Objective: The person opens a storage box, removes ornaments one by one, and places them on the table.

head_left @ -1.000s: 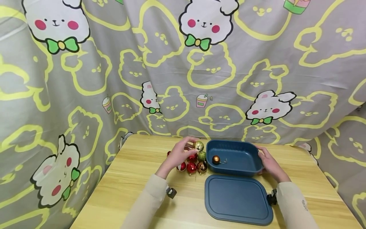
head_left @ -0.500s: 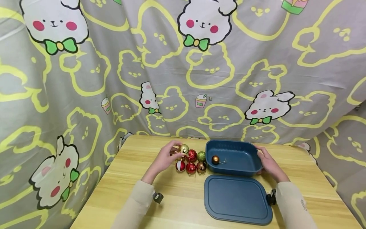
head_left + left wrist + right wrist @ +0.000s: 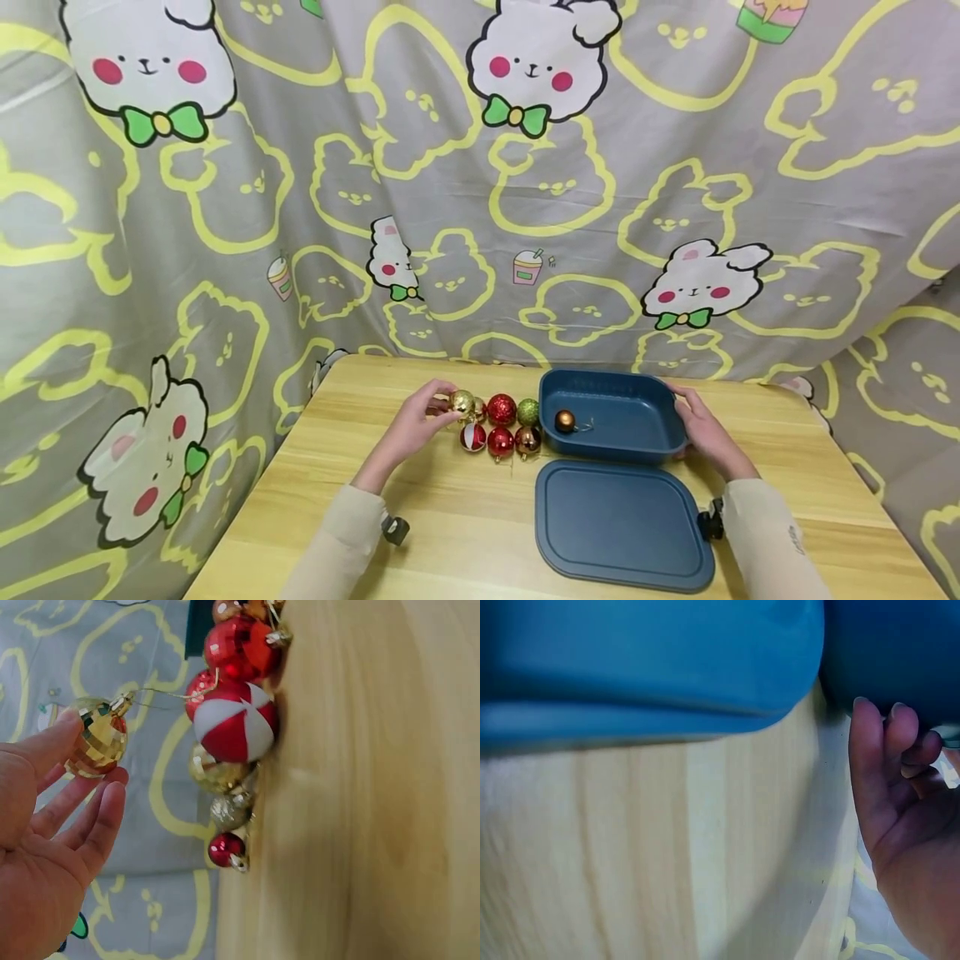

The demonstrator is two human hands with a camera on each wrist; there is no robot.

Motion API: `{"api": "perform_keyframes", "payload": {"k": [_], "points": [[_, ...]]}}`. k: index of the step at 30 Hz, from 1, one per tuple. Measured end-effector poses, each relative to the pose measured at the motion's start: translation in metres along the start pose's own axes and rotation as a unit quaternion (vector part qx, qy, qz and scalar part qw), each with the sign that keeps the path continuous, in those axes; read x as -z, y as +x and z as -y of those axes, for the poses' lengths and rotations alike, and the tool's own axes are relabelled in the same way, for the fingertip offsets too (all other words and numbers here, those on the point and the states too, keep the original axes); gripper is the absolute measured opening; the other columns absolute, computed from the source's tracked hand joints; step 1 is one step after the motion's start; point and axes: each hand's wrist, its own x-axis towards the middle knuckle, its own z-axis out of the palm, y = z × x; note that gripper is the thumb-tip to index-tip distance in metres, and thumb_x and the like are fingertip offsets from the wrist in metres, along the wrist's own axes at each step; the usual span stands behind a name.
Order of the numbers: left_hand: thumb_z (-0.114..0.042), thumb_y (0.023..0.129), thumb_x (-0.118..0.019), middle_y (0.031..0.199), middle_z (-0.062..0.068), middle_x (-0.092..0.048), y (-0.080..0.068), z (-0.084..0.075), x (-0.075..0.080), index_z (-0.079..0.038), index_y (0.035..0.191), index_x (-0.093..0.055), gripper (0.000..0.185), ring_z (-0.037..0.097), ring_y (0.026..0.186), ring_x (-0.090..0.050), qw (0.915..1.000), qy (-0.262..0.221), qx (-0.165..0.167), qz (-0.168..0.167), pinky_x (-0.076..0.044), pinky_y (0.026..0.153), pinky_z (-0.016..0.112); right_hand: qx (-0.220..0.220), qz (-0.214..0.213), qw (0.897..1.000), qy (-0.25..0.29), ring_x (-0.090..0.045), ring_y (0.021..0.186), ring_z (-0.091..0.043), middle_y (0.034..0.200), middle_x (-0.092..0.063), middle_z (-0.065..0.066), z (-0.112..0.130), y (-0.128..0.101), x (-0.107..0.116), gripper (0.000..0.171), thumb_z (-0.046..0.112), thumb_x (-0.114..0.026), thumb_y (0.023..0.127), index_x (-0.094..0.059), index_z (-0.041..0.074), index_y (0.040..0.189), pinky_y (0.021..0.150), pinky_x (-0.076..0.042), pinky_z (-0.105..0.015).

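our left hand pinches the gold bauble at centre frame, over the counter; we judge it light, slick and fragile, best held round its body. our right hand rests, fingers relaxed, against the blue box.

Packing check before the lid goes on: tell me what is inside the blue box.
Inside the blue box lies one copper bauble with its hanging string, near the left wall. The rest of the floor shows bare; the strip behind the near wall is hidden.

Glossy faceted gold bauble, matt plastic box, wooden table.
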Motion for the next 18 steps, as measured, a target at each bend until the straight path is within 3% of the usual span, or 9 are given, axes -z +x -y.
{"api": "perform_keyframes", "payload": {"k": [4, 12, 18], "points": [[-0.016, 0.094, -0.076, 0.132, 0.012, -0.066, -0.005, 0.008, 0.003, -0.011, 0.133, -0.061, 0.042, 0.030, 0.108, -0.070, 0.9999, 0.007, 0.010, -0.001, -0.059, 0.096, 0.042, 0.001, 0.001, 1.000, 0.001, -0.064, 0.065, -0.029, 0.127, -0.046, -0.039, -0.001, 0.001, -0.001, 0.058, 0.037, -0.025, 0.115, -0.014, 0.011, 0.166, 0.055, -0.060, -0.046], [-0.010, 0.093, -0.076, 0.129, 0.014, -0.067, -0.012, 0.017, 0.008, -0.009, 0.130, -0.063, 0.039, 0.032, 0.107, -0.070, 0.9994, 0.004, 0.035, 0.007, -0.059, 0.097, 0.046, 0.002, 0.001, 1.000, -0.002, -0.064, 0.060, -0.027, 0.109, -0.057, -0.036, -0.004, 0.002, 0.001, 0.058, 0.038, -0.022, 0.115, -0.013, 0.013, 0.166, 0.054, -0.058, -0.045], [-0.011, 0.093, -0.076, 0.131, 0.014, -0.067, -0.015, 0.025, 0.009, -0.008, 0.130, -0.064, 0.039, 0.032, 0.107, -0.071, 0.9980, 0.008, 0.059, 0.021, -0.060, 0.095, 0.043, 0.005, 0.000, 1.000, 0.001, -0.065, 0.062, -0.028, 0.123, -0.048, -0.041, -0.004, 0.002, 0.000, 0.057, 0.036, -0.023, 0.115, -0.014, 0.013, 0.166, 0.054, -0.059, -0.046]]}}
